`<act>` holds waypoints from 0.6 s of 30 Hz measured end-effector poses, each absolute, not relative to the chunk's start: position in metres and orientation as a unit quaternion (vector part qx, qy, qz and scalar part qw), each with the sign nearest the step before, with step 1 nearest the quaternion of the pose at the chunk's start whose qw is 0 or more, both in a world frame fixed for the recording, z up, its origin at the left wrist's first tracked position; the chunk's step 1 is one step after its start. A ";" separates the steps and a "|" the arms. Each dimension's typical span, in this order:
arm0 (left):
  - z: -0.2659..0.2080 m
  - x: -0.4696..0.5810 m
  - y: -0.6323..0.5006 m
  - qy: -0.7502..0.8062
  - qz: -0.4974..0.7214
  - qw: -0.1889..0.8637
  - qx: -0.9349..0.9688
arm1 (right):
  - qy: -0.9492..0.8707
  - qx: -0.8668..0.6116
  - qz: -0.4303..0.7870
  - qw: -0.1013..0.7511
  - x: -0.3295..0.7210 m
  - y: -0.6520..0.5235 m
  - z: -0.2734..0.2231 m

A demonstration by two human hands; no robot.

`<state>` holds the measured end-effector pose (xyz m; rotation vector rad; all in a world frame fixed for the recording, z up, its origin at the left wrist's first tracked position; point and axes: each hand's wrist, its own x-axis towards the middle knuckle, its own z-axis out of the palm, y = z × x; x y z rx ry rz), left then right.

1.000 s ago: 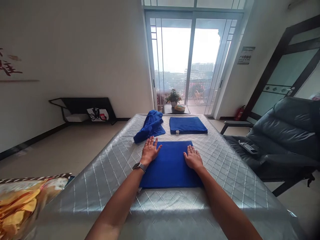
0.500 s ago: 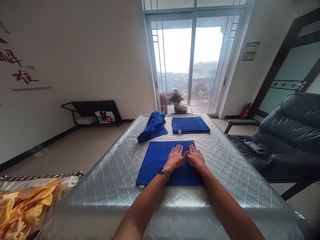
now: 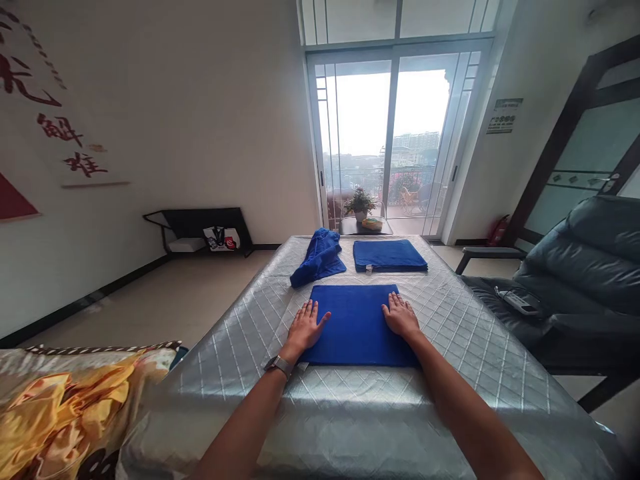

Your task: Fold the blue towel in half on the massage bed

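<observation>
Cloth [image 3: 357,330], blue, flat and folded into a rectangle, is laid on a desk [image 3: 240,373] covered in silver, diamond-quilted sheeting. Its left edge is covered by the left hand [image 3: 304,328], below which a grey-banded wristwatch [image 3: 280,364] is worn; its right side is overlapped by the right hand [image 3: 401,316]. Each grip is fully unfurled, palm down with fingers extended, and nothing is clasped. Beyond the rectangle, a crumpled blue cloth [image 3: 320,259] is left on the left side, and a neat stack of folded blue cloths [image 3: 390,255], fitted with a small white tag [image 3: 369,269], is placed on the right.
</observation>
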<state>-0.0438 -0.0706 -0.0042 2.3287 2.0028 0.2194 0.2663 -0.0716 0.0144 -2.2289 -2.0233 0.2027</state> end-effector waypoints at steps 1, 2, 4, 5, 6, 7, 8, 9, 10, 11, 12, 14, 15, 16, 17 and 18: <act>-0.004 -0.044 -0.072 0.651 0.073 0.031 0.755 | -0.668 -0.739 0.059 0.062 0.265 -0.073 0.016; -0.003 -0.043 -0.072 0.651 0.074 0.031 0.754 | -0.666 -0.741 0.047 0.064 0.264 -0.075 0.018; -0.002 -0.040 -0.073 0.651 0.079 0.029 0.754 | -0.667 -0.742 0.018 0.067 0.261 -0.082 0.023; -0.001 -0.039 -0.073 0.652 0.083 0.027 0.754 | -0.670 -0.739 0.003 0.068 0.260 -0.088 0.025; -0.001 -0.039 -0.073 0.652 0.086 0.025 0.753 | -0.674 -0.735 -0.006 0.067 0.258 -0.094 0.026; -0.002 -0.038 -0.073 0.652 0.089 0.023 0.752 | -0.678 -0.732 -0.008 0.064 0.257 -0.102 0.027; -0.002 -0.038 -0.073 0.652 0.091 0.020 0.753 | -0.682 -0.729 -0.004 0.061 0.257 -0.111 0.027; -0.003 -0.038 -0.073 0.651 0.091 0.019 0.753 | -0.684 -0.728 0.005 0.056 0.256 -0.119 0.026; -0.004 -0.038 -0.072 0.650 0.089 0.017 0.755 | -0.685 -0.727 0.015 0.051 0.257 -0.128 0.025; -0.005 -0.039 -0.072 0.649 0.087 0.014 0.756 | -0.684 -0.728 0.024 0.045 0.257 -0.136 0.022; -0.006 -0.040 -0.071 0.648 0.083 0.011 0.757 | -0.685 -0.727 0.032 0.039 0.258 -0.142 0.019; -0.005 -0.043 -0.069 0.646 0.072 0.005 0.760 | -0.687 -0.724 0.043 0.033 0.260 -0.151 0.014; -0.003 -0.043 -0.069 0.646 0.063 0.003 0.761 | -0.688 -0.724 0.048 0.034 0.261 -0.154 0.012; 0.000 -0.042 -0.068 0.649 0.053 0.000 0.759 | -0.688 -0.723 0.052 0.037 0.261 -0.155 0.011; 0.004 -0.038 -0.069 0.658 0.045 -0.002 0.751 | -0.688 -0.723 0.055 0.041 0.262 -0.156 0.011; 0.009 -0.031 -0.070 0.669 0.041 -0.006 0.743 | -0.687 -0.723 0.056 0.046 0.262 -0.155 0.011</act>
